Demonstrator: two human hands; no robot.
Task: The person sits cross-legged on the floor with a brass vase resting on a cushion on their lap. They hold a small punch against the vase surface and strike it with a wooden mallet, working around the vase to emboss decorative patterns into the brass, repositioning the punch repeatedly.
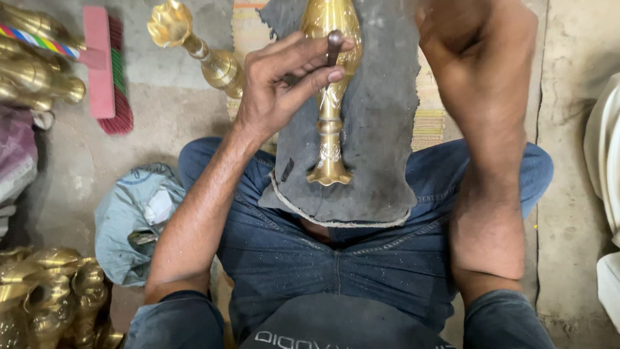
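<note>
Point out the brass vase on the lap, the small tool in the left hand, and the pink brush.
brass vase (330, 123): head view, on its narrow neck.
small tool (334, 44): head view, on its dark top end.
pink brush (100, 61): head view, on its pink back.

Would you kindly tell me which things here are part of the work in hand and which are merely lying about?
In use: brass vase lying on the grey cloth over the lap; small dark tool held by the left hand; right hand raised, blurred.

Lying about: second brass vase, brush, brass pieces, grey bag.
</note>
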